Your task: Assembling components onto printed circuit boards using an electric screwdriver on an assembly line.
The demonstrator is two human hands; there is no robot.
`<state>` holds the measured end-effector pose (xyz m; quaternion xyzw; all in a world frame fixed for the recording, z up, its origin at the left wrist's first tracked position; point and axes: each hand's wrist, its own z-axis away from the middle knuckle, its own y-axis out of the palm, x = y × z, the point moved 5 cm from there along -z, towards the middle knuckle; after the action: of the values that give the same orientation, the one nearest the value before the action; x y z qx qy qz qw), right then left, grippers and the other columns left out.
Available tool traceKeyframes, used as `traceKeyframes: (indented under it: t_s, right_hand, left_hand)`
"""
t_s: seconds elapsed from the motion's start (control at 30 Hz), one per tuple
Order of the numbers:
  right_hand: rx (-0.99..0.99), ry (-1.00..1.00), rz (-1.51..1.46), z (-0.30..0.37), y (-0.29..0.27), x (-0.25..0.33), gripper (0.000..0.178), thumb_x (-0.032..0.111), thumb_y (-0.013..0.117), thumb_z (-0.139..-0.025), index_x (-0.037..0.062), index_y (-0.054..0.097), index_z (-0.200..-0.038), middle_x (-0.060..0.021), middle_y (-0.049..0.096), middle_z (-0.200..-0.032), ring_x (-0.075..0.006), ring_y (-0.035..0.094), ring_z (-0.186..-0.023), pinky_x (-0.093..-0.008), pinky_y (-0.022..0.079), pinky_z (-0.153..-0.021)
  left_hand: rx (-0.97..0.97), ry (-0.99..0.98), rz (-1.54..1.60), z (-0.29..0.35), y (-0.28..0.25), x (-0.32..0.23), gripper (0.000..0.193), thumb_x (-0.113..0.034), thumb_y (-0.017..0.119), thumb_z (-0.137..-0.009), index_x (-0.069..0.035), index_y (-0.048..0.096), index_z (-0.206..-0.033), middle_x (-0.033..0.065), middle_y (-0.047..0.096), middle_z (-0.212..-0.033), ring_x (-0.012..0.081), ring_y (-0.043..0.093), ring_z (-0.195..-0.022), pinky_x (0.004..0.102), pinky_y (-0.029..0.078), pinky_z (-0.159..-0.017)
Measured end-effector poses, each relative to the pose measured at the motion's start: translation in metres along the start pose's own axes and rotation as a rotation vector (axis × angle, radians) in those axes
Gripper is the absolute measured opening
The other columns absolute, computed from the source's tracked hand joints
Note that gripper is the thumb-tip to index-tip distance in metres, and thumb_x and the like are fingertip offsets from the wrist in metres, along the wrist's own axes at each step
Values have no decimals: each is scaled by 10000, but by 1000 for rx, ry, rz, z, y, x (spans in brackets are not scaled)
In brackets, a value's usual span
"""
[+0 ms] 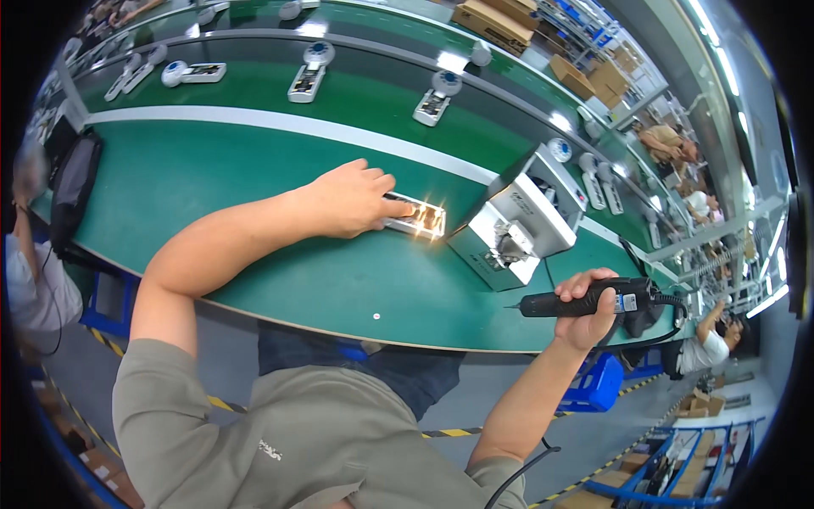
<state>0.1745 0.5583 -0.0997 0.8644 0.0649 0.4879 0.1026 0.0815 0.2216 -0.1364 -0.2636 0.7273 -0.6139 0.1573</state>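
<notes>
My left hand (pixel 352 199) is closed over one end of a white handheld unit (pixel 435 222) lying on the green worktable. Its open housing shows inner parts with bright yellowish glints; the hand hides the unit's other end. In my right hand (pixel 589 307) is a black electric screwdriver (pixel 543 305), held level with its thin bit pointing left. The tool is right of the unit, apart from it, and a cable leaves its back end. Between both hands, slightly farther off, stands a grey-white metal box (pixel 500 225) resembling a screw feeder.
Beyond the worktable (pixel 280 280), a green conveyor (pixel 237 93) carries several white units with round heads (pixel 307 75). A small white disc (pixel 376 316) lies near the front edge. A dark bag (pixel 76 178) sits far left; a blue stool (pixel 598 383) is below right. Other people work on both sides.
</notes>
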Motion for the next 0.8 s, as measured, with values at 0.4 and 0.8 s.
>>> traceKeyframes:
  t_s: [0.4,0.8]
  right_hand:
    - [207,-209,-233,-31,62,30,400,344,561,-913,30,536,-1160,-65,553,-731,-174,537,-635,-322,458,-588]
    - [-36,-214,-184,-34,58,14,253,154,622,-843,-1,551,-1029,-110,578,-615,-189,550,-488,-264,463,-466]
  left_hand:
    - [-96,150,51,8,-5,-40,266,-232,543,-860,-229,602,-1119,85,485,-877,240,493,-739,349,386,-711]
    - [-107,201,87,-8,-10,-68,254,-211,640,-786,-151,598,-1029,98,503,-933,248,509,-772,352,386,-731]
